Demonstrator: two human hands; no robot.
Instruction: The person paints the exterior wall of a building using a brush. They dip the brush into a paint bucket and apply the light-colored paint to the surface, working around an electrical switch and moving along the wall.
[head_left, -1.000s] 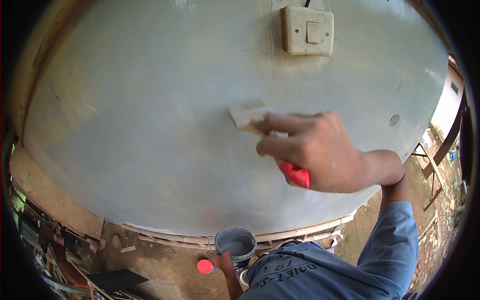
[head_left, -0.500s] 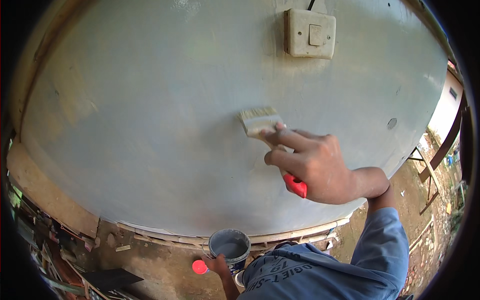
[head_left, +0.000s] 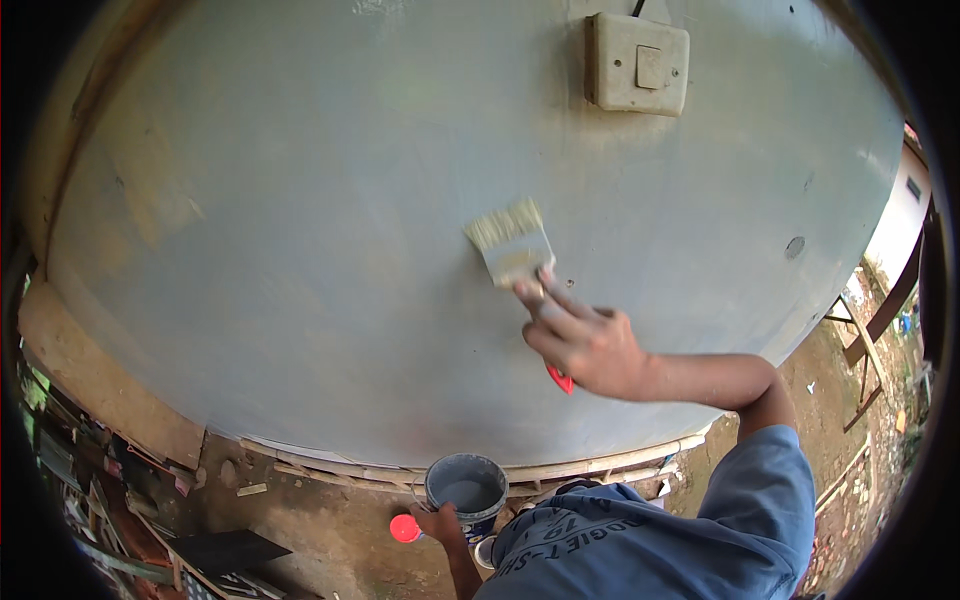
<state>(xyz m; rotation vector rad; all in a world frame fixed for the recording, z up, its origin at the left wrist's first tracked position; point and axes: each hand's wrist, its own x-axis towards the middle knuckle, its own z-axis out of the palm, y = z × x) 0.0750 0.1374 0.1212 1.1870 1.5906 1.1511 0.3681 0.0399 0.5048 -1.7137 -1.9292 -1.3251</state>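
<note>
My right hand (head_left: 590, 345) is closed round the handle of a wide flat paintbrush (head_left: 512, 245), whose red handle end shows below my palm. Its pale bristles point up and left against a grey-painted wall (head_left: 330, 250). Low down, my left hand (head_left: 440, 522) grips the rim of a dark paint bucket (head_left: 467, 482) with grey liquid inside. Beside that hand is a round red object (head_left: 405, 528); I cannot tell whether it is held or lies behind.
A beige switch box (head_left: 640, 65) with a cable sticks out from the upper wall. Bamboo poles (head_left: 580, 468) run along the wall's foot. A dark flat board (head_left: 228, 550) and scrap lie at lower left. Wooden supports (head_left: 865, 360) stand at right.
My right hand and the brush have shifted slightly left, and the brush's flat face now shows more fully. My left hand still holds the bucket.
</note>
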